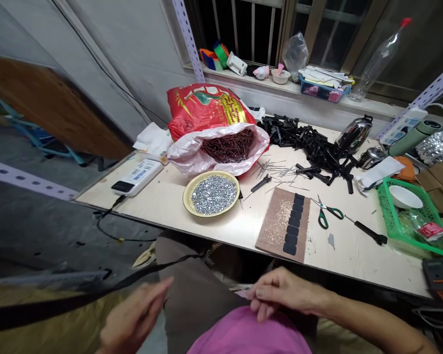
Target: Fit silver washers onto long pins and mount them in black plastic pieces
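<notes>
Hanging apart, your left hand [135, 314] is loose, right hand [280, 293] curled, contents unclear; bowl [187, 197] sits near, presumably for reach.

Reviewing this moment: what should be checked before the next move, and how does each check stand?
1. Left hand free: ok, nothing visible in it, though it is blurred.
2. Right hand free: cannot tell, it is partly curled.
3. Yellow bowl upright: ok, it stands on the table, holding small silvery metal pieces.
4. Brown board flat: ok, with a column of black pads on it.
5. Green-handled scissors shut: not ok, the handles are spread.
6. Thin metal pins gathered: not ok, they lie scattered.
</notes>
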A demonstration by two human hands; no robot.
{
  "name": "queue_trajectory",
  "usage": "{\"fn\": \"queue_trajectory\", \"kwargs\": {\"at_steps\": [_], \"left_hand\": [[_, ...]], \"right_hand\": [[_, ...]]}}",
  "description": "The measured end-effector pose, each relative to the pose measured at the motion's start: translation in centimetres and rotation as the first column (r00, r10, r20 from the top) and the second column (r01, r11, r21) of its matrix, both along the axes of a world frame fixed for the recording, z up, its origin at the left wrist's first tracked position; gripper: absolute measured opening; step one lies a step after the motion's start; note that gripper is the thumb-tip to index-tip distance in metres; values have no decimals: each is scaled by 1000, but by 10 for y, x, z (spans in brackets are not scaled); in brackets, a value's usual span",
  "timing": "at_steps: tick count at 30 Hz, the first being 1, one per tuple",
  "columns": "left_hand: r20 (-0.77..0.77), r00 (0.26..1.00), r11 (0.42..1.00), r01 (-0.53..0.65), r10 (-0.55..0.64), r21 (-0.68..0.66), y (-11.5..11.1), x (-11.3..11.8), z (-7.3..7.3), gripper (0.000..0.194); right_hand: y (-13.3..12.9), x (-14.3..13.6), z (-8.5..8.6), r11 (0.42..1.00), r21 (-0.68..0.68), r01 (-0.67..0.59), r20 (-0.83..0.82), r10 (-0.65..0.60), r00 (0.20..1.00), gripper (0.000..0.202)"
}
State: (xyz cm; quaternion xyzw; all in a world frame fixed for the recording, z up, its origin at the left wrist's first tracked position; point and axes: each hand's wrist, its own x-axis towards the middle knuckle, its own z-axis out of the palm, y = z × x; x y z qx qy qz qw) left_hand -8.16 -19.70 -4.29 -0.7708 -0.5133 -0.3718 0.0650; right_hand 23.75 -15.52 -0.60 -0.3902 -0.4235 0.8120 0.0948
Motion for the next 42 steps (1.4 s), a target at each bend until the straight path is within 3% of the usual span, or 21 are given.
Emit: {"fn": "queue_trajectory", "kwargs": {"at_steps": [1, 2, 3, 4, 6, 8, 10, 13, 16, 19, 22, 24, 27, 30, 37, 40, 42], "left_hand": [[-28, 999, 998, -20, 22, 58, 16, -2, 11, 40], [-14, 999, 997, -43, 44, 70, 35, -1, 22, 38], [-18, 1000, 998, -3, 4, 68, 54, 2, 33, 33], [-34, 999, 999, -4, 5, 48, 75, 6, 42, 28], [-77, 996, 998, 46, -43, 44, 116, 18, 52, 22], [-120, 990, 997, 77, -78, -17, 154, 29, 51, 22], [-201, 975, 991, 77, -98, -109, 186, 36, 40, 25], [-326, 933, 957, 57, -153, -286, 217, 38, 18, 24], [-367, 910, 916, 33, -193, -400, 231, 38, 1, 21], [-381, 905, 910, 18, -191, -414, 238, 40, -5, 20], [-395, 899, 914, 14, -188, -405, 242, 44, -5, 23], [-386, 904, 914, 12, -183, -406, 244, 45, -4, 24], [-354, 919, 914, 15, -172, -405, 243, 44, -2, 23], [-319, 934, 913, 20, -163, -408, 239, 43, -2, 22], [-185, 977, 874, 3, -106, -485, 235, 54, -4, 15], [-23, 997, 869, 53, -74, -491, 237, 57, -1, 16], [183, 983, 851, 121, -29, -511, 236, 55, 3, 14]], "right_hand": [[17, 0, 11, 950, 312, -34, 78, 9, 997, 34], [39, -1, 20, 798, 596, -95, 182, -18, 983, 28], [66, -2, 25, 595, 783, -183, 287, -85, 954, 28], [93, -4, 27, 404, 863, -304, 387, -142, 911, 32], [147, -10, 21, 110, 827, -552, 562, -227, 796, 37], [189, -16, 8, -100, 690, -717, 678, -256, 689, 33], [216, -21, -7, -230, 552, -801, 758, -261, 597, 28], [234, -22, -28, -324, 448, -833, 799, -272, 536, 23], [240, -15, -39, -379, 501, -778, 750, -258, 609, 21], [239, -7, -40, -379, 677, -631, 584, -245, 774, 25], [230, -5, -27, -292, 870, -397, 308, -308, 900, 26], [221, -9, -14, -219, 941, -256, 162, -373, 914, 25], [211, -20, 3, -109, 983, -149, 84, -454, 887, 25], [203, -33, 12, -23, 992, -122, 99, -455, 885, 27], [187, -52, 12, 26, 978, -209, 200, -422, 884, 22], [184, -56, 13, 37, 956, -293, 277, -450, 849, 22], [183, -59, 14, 59, 942, -329, 318, -467, 825, 23]]}}
